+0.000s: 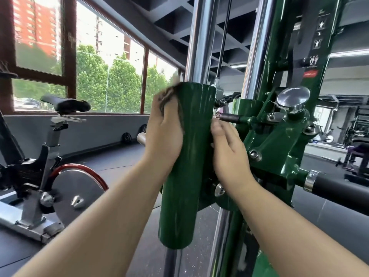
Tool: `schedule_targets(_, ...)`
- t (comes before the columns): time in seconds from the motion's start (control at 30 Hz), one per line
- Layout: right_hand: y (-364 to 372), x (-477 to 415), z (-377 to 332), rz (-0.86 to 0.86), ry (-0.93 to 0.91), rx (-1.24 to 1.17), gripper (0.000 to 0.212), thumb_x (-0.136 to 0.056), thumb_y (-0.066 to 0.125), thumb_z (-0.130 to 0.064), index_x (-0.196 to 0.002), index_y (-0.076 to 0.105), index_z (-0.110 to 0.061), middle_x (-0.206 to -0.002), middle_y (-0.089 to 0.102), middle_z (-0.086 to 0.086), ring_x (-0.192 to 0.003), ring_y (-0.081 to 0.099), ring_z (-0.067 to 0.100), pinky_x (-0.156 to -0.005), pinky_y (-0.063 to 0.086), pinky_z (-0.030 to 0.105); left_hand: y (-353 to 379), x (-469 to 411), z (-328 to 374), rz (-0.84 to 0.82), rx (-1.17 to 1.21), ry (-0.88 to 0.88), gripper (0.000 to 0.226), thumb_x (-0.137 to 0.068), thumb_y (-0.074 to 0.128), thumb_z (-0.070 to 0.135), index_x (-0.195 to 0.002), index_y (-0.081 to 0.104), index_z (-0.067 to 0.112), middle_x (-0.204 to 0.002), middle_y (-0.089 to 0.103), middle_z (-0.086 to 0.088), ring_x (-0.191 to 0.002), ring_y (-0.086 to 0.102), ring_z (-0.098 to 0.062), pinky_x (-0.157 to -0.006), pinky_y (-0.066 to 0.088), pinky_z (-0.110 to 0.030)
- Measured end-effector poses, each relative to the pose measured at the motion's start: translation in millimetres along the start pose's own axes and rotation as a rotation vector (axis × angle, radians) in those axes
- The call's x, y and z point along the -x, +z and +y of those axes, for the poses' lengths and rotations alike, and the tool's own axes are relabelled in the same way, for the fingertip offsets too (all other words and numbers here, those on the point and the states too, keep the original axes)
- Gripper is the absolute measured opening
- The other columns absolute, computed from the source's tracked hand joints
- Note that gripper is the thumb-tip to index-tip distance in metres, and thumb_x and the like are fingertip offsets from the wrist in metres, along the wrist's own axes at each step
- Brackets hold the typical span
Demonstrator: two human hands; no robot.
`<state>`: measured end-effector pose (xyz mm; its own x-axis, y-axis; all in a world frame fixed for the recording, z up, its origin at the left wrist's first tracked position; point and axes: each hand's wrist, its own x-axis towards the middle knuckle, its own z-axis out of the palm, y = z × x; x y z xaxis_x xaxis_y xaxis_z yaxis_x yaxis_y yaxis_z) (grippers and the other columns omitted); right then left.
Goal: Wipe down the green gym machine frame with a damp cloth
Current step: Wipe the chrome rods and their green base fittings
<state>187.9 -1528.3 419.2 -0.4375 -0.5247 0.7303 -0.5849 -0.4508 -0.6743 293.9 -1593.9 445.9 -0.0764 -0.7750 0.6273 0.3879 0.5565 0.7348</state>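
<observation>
Head view: both forearms reach forward to a green sleeve [187,160], an upright cylinder that forms part of the green frame [279,62] of the gym machine and stands between the two hands.

The left hand [163,134] is at the upper left flank of the sleeve. Its fingers are curled round a dark cloth [169,96], which is bunched above the knuckles and pressed against the paint near the sleeve's top edge. The cloth is blurred; whether it is damp cannot be told.

The right hand [229,152] is at the sleeve's right flank, a little lower than the left. It holds nothing. Its fingers [217,129] lie close together and fairly straight, touching the sleeve's edge; the fingertips are partly hidden behind it.

Two chrome guide rods [197,37] rise above the hands, one of them entering the sleeve's top. Just right of the right hand, the green carriage plate carries a bolt [255,154], and above it a chrome knob [293,96]. Further right and lower, a black padded handle [339,188] projects sideways.

Well to the left of the left hand stands an exercise bike [60,176] on the dark floor, beneath a window [109,66].
</observation>
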Motion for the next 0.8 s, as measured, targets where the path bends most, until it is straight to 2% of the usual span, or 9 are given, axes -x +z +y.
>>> schedule_targets(0.07, -2.2, -4.3, -2.8, 0.005, -0.008, 0.000, 0.022, -0.103, 0.046, -0.034, -0.110, 0.066, -0.028, -0.108, 0.056, -0.023, -0.113, 0.054, 0.001, -0.100, 0.040, 0.023, -14.0, 26.3, -34.0, -0.079, -0.129, -0.105, 0.048, -0.096, 0.031, 0.057, -0.132, 0.054, 0.036, -0.119, 0.064, 0.011, -0.109, 0.059, -0.012, -0.102, 0.044, -0.038)
schedule_targets(0.1, -1.1, -5.4, -3.8, 0.017, -0.020, 0.009, 0.020, -0.103, 0.046, -0.031, -0.107, 0.066, -0.027, -0.105, 0.057, -0.021, -0.107, 0.055, -0.001, -0.095, 0.039, 0.015, -22.3, 44.8, -50.2, -0.074, -0.201, -0.167, 0.051, -0.094, 0.028, 0.054, -0.133, 0.053, 0.031, -0.122, 0.062, 0.007, -0.109, 0.057, -0.013, -0.102, 0.042, -0.036)
schedule_targets(0.17, 2.1, -5.5, -6.4, 0.057, -0.048, 0.012, 0.020, -0.103, 0.047, -0.025, -0.100, 0.067, -0.025, -0.100, 0.058, -0.016, -0.097, 0.055, -0.005, -0.083, 0.037, 0.005, -31.1, 74.1, -60.7, -0.005, -0.217, -0.223, 0.036, -0.100, 0.030, 0.043, -0.114, 0.055, 0.022, -0.106, 0.067, -0.008, -0.088, 0.058, -0.011, -0.084, 0.046, -0.034)
schedule_targets(0.27, 6.1, -10.5, -9.3, 0.110, -0.024, 0.031, 0.020, -0.102, 0.048, -0.024, -0.092, 0.065, -0.027, -0.102, 0.059, -0.011, -0.090, 0.053, -0.010, -0.074, 0.034, 0.000, -19.3, 49.3, -21.4, 0.062, -0.231, -0.024, 0.017, -0.102, 0.036, 0.022, -0.096, 0.048, 0.032, -0.073, 0.059, 0.003, -0.058, 0.051, 0.001, -0.057, 0.041, -0.021)
schedule_targets(0.37, 5.1, -21.2, -13.7, 0.140, 0.001, 0.039, 0.019, -0.101, 0.047, -0.024, -0.098, 0.063, -0.034, -0.111, 0.062, -0.007, -0.096, 0.057, -0.005, -0.081, 0.042, 0.010, 1.8, -7.3, 33.2, 0.001, -0.185, 0.081, 0.025, -0.101, 0.032, 0.021, -0.105, 0.047, 0.040, -0.059, 0.051, 0.010, -0.049, 0.047, -0.007, -0.051, 0.039, -0.027)
schedule_targets(0.47, 2.6, -20.0, -14.3, 0.119, -0.024, 0.146, 0.026, -0.103, 0.041, -0.022, -0.104, 0.060, -0.040, -0.107, 0.067, -0.009, -0.091, 0.061, 0.005, -0.077, 0.045, 0.025, 14.6, -14.0, 37.9, 0.006, -0.168, 0.100, 0.026, -0.102, 0.029, 0.028, -0.085, 0.048, 0.029, -0.067, 0.048, 0.011, -0.059, 0.045, -0.008, -0.057, 0.034, -0.030)
schedule_targets(0.6, 8.1, -4.9, -1.9, 0.070, -0.033, 0.280, 0.028, -0.106, 0.033, -0.029, -0.129, 0.050, -0.029, -0.109, 0.070, 0.002, -0.098, 0.063, 0.023, -0.085, 0.050, 0.040, -5.1, 53.7, -23.8, 0.042, -0.310, 0.101, 0.020, -0.103, 0.028, 0.038, -0.099, 0.048, 0.037, -0.093, 0.055, 0.021, -0.085, 0.051, 0.011, -0.069, 0.035, -0.006)
schedule_targets(0.7, 9.8, -7.0, 0.1, 0.070, -0.015, 0.264, 0.024, -0.106, 0.034, -0.027, -0.123, 0.051, -0.023, -0.101, 0.068, 0.000, -0.093, 0.063, 0.022, -0.082, 0.050, 0.040, -24.6, 77.6, -57.6, 0.033, -0.269, -0.060, 0.046, -0.093, 0.018, 0.051, -0.089, 0.054, 0.023, -0.081, 0.061, 0.007, -0.081, 0.055, -0.016, -0.071, 0.043, -0.022)
schedule_targets(0.8, 5.9, -6.7, 1.5, 0.040, -0.030, 0.296, 0.023, -0.105, 0.035, -0.023, -0.120, 0.052, -0.020, -0.104, 0.068, 0.000, -0.096, 0.062, 0.023, -0.080, 0.048, 0.038, -15.0, 24.8, -30.4, -0.046, -0.168, 0.007, 0.053, -0.087, 0.025, 0.055, -0.093, 0.061, 0.018, -0.086, 0.066, -0.001, -0.085, 0.060, -0.018, -0.079, 0.048, -0.032)
